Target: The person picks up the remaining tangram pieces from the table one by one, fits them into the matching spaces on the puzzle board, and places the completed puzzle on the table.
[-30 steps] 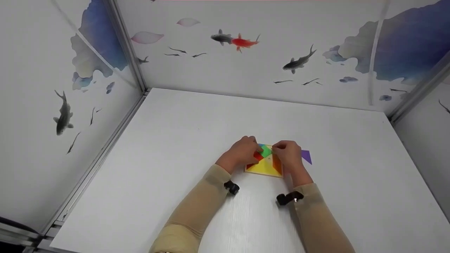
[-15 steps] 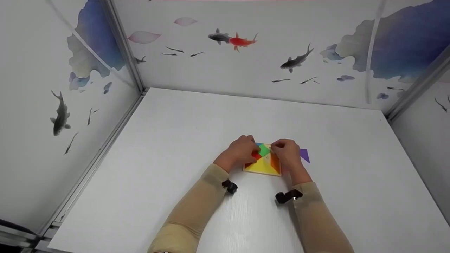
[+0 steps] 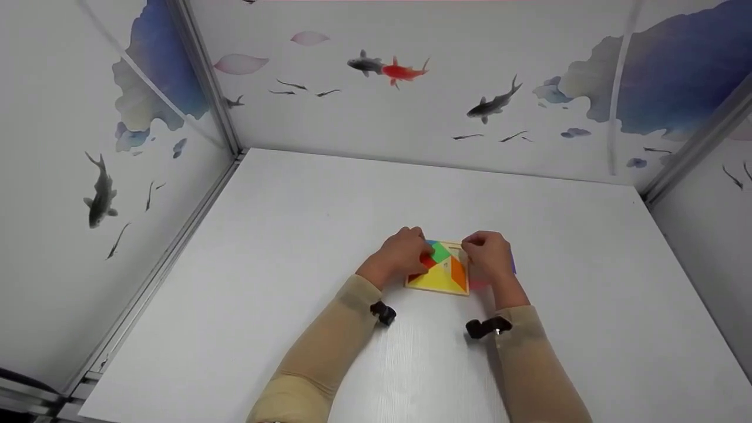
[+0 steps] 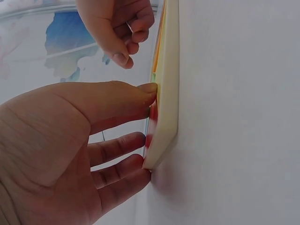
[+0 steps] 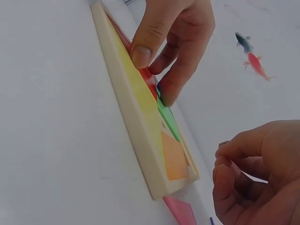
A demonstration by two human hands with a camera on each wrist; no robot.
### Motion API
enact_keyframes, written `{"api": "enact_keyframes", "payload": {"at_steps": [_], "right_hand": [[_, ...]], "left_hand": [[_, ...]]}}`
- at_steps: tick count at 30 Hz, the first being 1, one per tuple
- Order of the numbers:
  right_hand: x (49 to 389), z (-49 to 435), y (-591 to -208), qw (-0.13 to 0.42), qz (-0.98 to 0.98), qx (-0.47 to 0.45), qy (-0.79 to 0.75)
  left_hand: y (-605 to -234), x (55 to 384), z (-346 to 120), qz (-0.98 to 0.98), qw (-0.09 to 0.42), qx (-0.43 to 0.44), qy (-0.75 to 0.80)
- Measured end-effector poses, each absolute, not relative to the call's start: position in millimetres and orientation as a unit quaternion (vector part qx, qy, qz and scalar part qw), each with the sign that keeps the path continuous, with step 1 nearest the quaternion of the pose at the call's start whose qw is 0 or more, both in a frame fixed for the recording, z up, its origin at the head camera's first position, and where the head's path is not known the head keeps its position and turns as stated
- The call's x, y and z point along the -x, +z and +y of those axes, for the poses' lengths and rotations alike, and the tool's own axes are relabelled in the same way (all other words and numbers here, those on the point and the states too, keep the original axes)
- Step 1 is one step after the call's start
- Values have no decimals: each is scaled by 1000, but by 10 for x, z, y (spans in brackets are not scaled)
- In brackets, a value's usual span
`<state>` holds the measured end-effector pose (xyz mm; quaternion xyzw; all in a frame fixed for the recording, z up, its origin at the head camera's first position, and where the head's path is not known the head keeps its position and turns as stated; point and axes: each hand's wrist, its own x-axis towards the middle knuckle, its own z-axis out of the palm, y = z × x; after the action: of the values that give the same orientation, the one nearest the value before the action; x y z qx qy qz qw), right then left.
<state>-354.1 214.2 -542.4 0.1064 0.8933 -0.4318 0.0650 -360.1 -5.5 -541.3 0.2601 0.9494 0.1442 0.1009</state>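
A shallow wooden tangram tray (image 3: 437,292) lies on the table, filled with flat coloured pieces. Among them are a yellow triangle (image 3: 436,281), a green square (image 3: 440,253), an orange piece (image 3: 459,273) and a red piece (image 5: 150,82). My left hand (image 3: 400,254) rests on the tray's left side; the thumb presses near the red piece and a fingertip touches the green one. Bare tray shows near the far right corner. Beside that corner hovers my right hand (image 3: 490,255), fingers loosely curled, thumb near the index fingertip, no piece visible between them.
Outside the tray, a pink piece (image 5: 182,211) lies close to its right edge. A purple piece (image 3: 514,264) shows partly behind the right hand. White panels with painted fish (image 3: 493,107) stand around the white table (image 3: 329,235).
My right hand has moved right, off the tray's far right corner, uncovering more of the tray and pink piece and hiding most of the purple piece. The left hand stays in place.
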Motion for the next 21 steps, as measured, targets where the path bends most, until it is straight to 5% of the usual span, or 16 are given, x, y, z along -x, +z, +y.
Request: {"api": "enact_keyframes", "payload": {"at_steps": [7,21], "right_hand": [[3542,2270,-5401,74,909,-64,-404],[3535,2477,-5379,195,923,10,-331]], "left_hand": [[-5426,3604,-55,949,107,-254,155],[-5441,3617,-52,950,107,-251,152]]}}
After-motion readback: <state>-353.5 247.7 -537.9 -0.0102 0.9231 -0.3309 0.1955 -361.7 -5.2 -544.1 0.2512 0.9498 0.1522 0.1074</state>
